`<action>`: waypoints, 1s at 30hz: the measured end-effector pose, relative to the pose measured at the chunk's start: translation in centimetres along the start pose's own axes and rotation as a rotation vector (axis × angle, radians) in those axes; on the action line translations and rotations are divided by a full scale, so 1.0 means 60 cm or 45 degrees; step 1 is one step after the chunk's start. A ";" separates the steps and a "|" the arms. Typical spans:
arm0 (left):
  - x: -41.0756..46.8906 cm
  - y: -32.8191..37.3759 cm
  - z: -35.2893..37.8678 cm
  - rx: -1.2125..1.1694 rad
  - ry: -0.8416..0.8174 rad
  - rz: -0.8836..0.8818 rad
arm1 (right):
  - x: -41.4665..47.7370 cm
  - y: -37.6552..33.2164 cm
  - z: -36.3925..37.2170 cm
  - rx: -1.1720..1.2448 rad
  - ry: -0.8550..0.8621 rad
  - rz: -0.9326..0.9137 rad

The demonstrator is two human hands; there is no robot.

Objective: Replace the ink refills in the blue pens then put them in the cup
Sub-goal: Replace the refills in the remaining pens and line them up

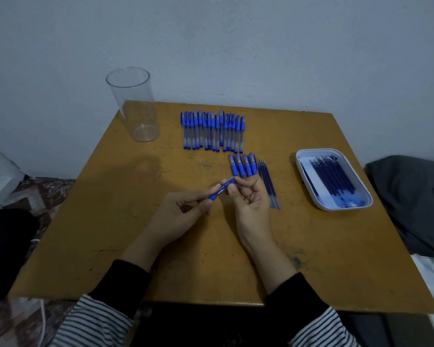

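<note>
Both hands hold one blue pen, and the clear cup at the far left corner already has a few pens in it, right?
No: the head view shows the clear cup empty. The left hand and right hand do hold one blue pen.

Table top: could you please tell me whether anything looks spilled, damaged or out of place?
Nothing is spilled or askew. The pens lie in a tidy row, refills in the tray, the cup upright and empty. Only the table looks worn: dark scuffs and a bluish smudge near its front edge.
</note>
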State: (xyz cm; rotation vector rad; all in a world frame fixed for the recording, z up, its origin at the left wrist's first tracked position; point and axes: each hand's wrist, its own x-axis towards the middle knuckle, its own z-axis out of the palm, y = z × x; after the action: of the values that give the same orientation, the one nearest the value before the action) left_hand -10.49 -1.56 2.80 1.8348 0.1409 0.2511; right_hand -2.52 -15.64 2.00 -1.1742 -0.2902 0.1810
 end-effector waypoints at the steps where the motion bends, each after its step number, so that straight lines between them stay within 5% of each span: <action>1: 0.000 -0.001 0.000 -0.019 0.019 -0.001 | -0.001 -0.001 0.001 0.007 0.006 0.001; 11: -0.008 -0.018 0.014 0.010 0.318 0.110 | -0.001 0.003 -0.004 0.071 0.180 -0.098; 21: -0.019 -0.009 0.009 0.201 0.744 0.198 | -0.010 0.016 -0.005 -0.676 0.022 -0.134; 30: -0.011 -0.029 0.003 0.279 0.767 0.312 | -0.013 0.023 0.000 -1.205 -0.159 -0.324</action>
State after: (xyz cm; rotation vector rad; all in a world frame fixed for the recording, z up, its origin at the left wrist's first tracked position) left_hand -11.00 -1.39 1.04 1.9413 0.3731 0.9926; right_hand -3.26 -15.34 0.59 -2.0449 -0.6733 -0.1322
